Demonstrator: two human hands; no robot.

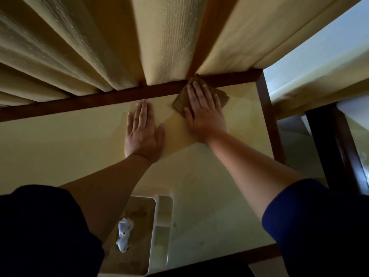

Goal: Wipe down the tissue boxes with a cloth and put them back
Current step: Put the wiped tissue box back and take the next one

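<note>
Meanwhile, both hands are lying flat on the table (pixel 60 136), gripping nothing.
Right hand (pixel 203 108) is pressing the cloth (pixel 222 96) far beyond the tissue box (pixel 135 232); left hand (pixel 142 132) is resting apart; a pulled-back forearm could be knocking the box off the near edge.

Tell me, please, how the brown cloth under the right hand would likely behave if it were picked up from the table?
The brown cloth would probably go floppy: it lies flat and creased under the right hand. It looks thin, so likely light. On the smooth table it should slide easily when pushed.
</note>
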